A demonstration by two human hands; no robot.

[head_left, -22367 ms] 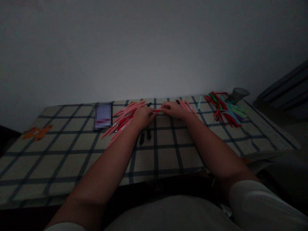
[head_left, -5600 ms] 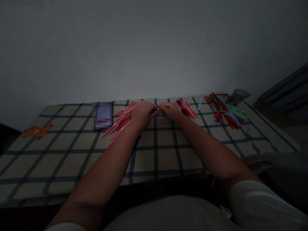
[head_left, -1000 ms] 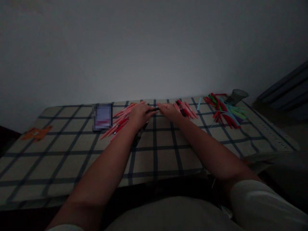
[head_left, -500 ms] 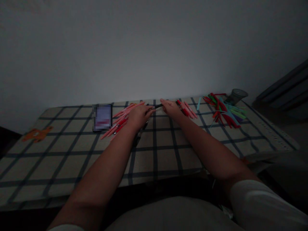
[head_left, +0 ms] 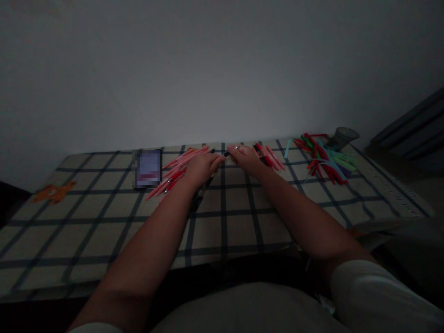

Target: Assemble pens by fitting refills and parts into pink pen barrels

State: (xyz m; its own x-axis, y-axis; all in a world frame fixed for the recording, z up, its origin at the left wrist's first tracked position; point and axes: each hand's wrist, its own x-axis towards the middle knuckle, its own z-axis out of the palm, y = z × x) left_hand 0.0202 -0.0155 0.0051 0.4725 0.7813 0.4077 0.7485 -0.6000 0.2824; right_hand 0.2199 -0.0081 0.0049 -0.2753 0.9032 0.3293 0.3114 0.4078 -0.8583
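Observation:
Between my two hands is a dark pen [head_left: 226, 154]. The fingers of my left hand [head_left: 204, 167] are pinched round its left end. My right hand [head_left: 244, 158] is closed on its right part, and a small shiny tip shows above the fingers. Pink and red pens [head_left: 172, 177] lie beside and partly behind my left hand. Black pens [head_left: 198, 201] lie on the cloth below my left wrist. Just right of my right hand is a smaller group of pink, red and black pens [head_left: 274, 158].
A tablet-like device [head_left: 149, 169] with a blurred screen lies at the left on the checked tablecloth [head_left: 239, 231]. Further right are a light blue strip [head_left: 287, 149], a heap of coloured strips [head_left: 324, 162] and a tipped dark cup [head_left: 343, 135]. A wall rises behind.
My right hand has shifted slightly left, nearer my left hand. Less of the dark pen shows between them, and a shiny tip now shows above my right fingers.

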